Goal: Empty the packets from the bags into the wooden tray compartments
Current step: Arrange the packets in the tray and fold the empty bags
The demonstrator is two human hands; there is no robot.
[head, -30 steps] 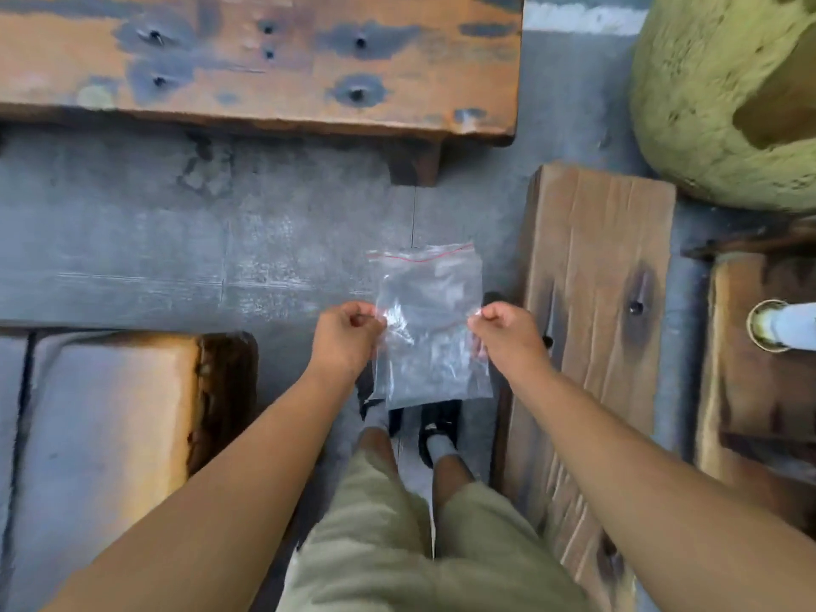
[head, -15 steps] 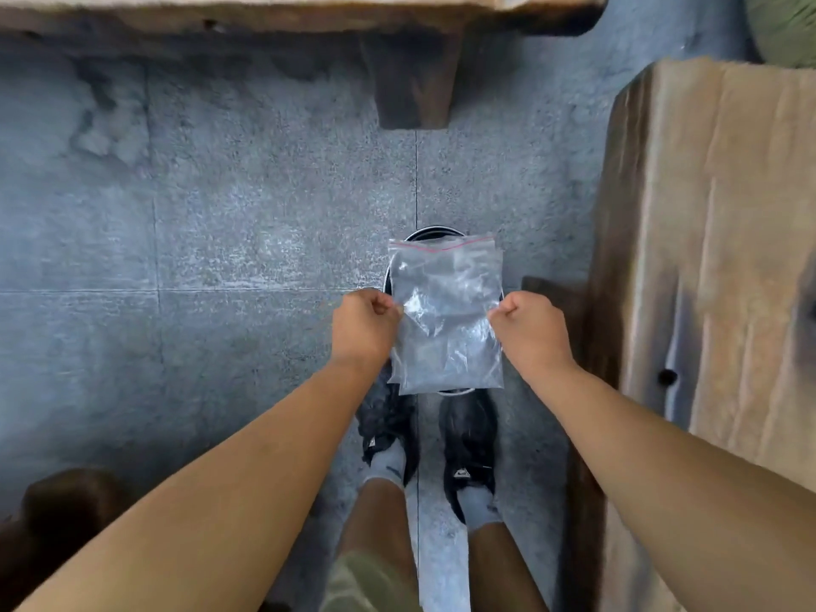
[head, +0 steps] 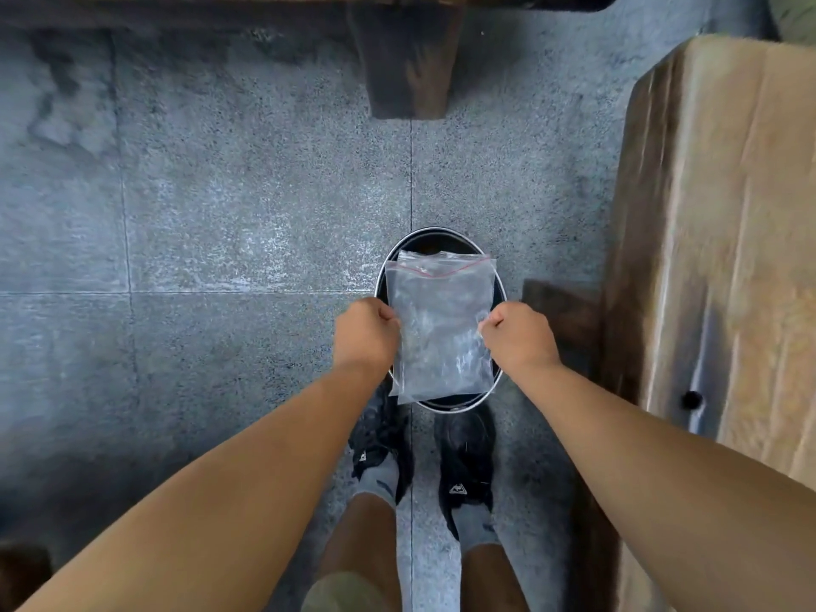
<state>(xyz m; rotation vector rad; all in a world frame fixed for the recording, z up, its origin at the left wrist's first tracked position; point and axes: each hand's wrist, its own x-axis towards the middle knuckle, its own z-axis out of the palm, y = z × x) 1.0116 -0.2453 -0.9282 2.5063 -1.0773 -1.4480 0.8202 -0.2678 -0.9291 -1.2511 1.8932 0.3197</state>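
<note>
A clear plastic zip bag (head: 443, 329) with a red seal line hangs between my two hands, directly over a round black bin (head: 435, 241) with a metal rim on the floor. My left hand (head: 364, 333) pinches the bag's left edge and my right hand (head: 516, 337) pinches its right edge, both fists closed on the plastic. The bag looks flat and I see no packets inside it. No wooden tray with compartments is in view.
A wooden bench (head: 724, 258) runs along the right side. A dark wooden table leg (head: 408, 59) stands ahead above the bin. My feet in black shoes (head: 424, 452) stand just behind the bin on the grey tiled floor (head: 221, 214).
The view has tilted downward from the tabletop to the floor. The bin has come fully into view under the bag. Both hands keep the same grip on the bag.
</note>
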